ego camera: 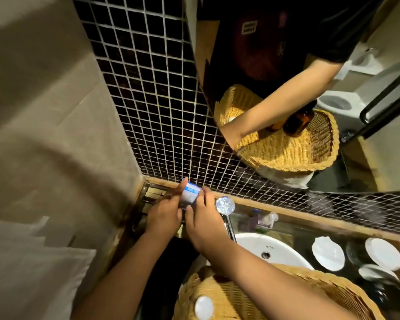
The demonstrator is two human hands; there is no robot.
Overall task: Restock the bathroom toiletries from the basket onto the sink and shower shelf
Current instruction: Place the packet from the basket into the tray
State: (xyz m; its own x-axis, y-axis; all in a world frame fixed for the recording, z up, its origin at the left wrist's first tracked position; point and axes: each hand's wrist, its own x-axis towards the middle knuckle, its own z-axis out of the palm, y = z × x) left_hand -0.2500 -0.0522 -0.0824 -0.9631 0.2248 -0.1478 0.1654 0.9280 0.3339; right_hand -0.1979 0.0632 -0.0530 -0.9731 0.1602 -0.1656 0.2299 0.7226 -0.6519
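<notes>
Toiletry packet (189, 194), white with blue print, was held up in both hands over a metal rack (153, 192) set in the corner where the beige wall met the dark mosaic tiles (148, 88). The left hand (164, 213) gripped it from the left side, with the fingers reaching up along its face. The right hand (203, 219) pinched its right edge between thumb and fingers. Whether the packet touched the rack could not be told.

Just right of the hands stood a chrome faucet (225, 204), its round top shining, above a white sink basin (259, 245). A wicker basket (229, 294) sat at the near edge under the right forearm, with a white round lid (203, 307) inside. White round dishes (328, 253) lay on the counter to the right of the basin, and a small clear bottle (268, 218) lay on the ledge behind it. A mirror (275, 54) above reflected an arm and the basket, with amber bottles inside.
</notes>
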